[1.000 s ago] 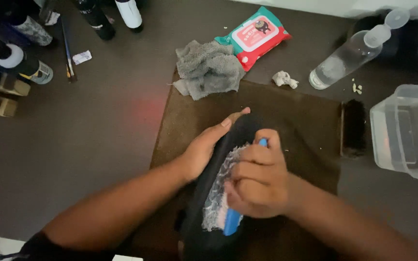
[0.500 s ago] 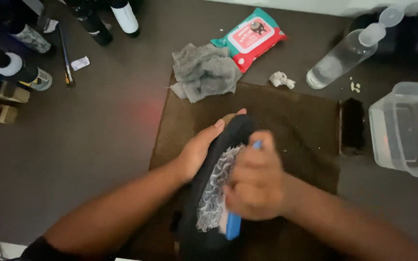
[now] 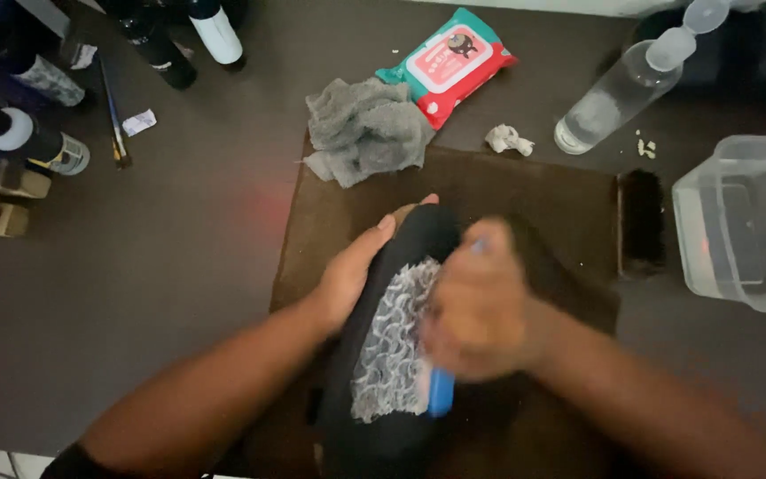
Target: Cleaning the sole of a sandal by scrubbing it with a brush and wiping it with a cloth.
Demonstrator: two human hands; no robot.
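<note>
Surface: dark desk (image 3: 161,266) with brown mat (image 3: 534,195).
Shoe (image 3: 401,266): black, on mat, sole patterned grey.
Left hand (image 3: 356,270): fingers wrapped along shoe's side.
Right hand (image 3: 480,310): blurred, fisted around blue brush (image 3: 441,393) on sole.
Nearby: grey cloth (image 3: 365,129), wipes pack (image 3: 445,66), clear bottle (image 3: 613,89), plastic tub (image 3: 746,222).

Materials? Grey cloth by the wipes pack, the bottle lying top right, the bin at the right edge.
Grey cloth: looks like terry or microfibre, matte, fuzzy crumpled pile. Bottle: clear plastic probably, see-through with a translucent flip cap. Bin: translucent plastic, frosted walls, rounded moulded corners.
</note>
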